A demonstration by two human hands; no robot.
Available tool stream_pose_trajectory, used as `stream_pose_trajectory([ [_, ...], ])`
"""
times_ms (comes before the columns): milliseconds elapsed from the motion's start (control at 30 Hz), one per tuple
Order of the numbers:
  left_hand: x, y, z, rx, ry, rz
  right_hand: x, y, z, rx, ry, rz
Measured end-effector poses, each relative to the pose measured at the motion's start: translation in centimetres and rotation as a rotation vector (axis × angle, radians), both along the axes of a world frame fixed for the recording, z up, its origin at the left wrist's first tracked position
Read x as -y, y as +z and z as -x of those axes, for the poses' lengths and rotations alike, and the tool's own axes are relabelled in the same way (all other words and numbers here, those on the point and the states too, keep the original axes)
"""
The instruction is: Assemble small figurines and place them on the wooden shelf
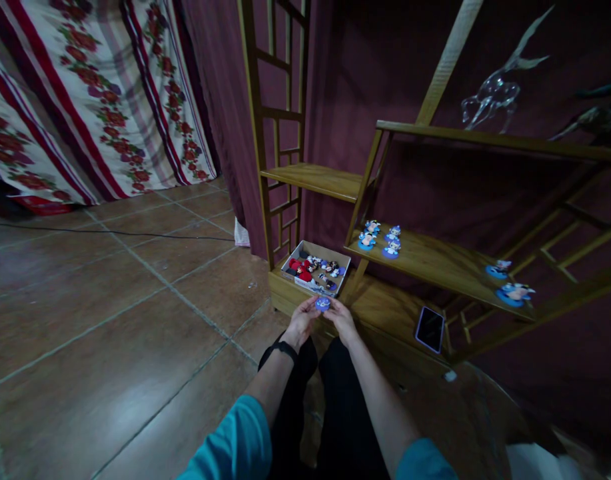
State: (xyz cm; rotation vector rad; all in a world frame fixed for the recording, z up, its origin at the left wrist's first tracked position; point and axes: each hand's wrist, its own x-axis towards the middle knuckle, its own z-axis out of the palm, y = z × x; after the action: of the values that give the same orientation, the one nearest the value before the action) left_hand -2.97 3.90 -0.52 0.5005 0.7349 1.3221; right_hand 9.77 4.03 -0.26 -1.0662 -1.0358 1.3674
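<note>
Between the fingertips of my left hand (304, 319) and my right hand (341, 316) is a small figurine with a round purple base (322, 304). Both hands are closed on it, one from each side, just in front of a cardboard box (344, 280). Inside the box lie several small figurines (305, 269) in red, black, white and purple. To the right, a wooden shelf (435, 263) carries several figurines on round blue or purple bases, a cluster (380, 239) at its left end and two (514, 292) at its right end.
A tablet or phone (430, 329) with a dark screen lies on the lower board at right. A clear glass deer (495, 93) stands on the upper shelf (485, 139). Lattice posts (280, 133) rise at left. A black cable (110, 231) crosses the tiled floor (110, 313).
</note>
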Motion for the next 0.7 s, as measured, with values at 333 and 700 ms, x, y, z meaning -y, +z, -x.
stream_pose_trajectory([
  [333,-0.08,-0.07,0.11,-0.008,-0.034,-0.06,0.15,0.01,-0.01,0.014,-0.056,-0.071],
  [700,0.18,0.33,0.12,0.028,-0.066,-0.018,0.49,0.38,-0.02,-0.034,-0.067,-0.049],
])
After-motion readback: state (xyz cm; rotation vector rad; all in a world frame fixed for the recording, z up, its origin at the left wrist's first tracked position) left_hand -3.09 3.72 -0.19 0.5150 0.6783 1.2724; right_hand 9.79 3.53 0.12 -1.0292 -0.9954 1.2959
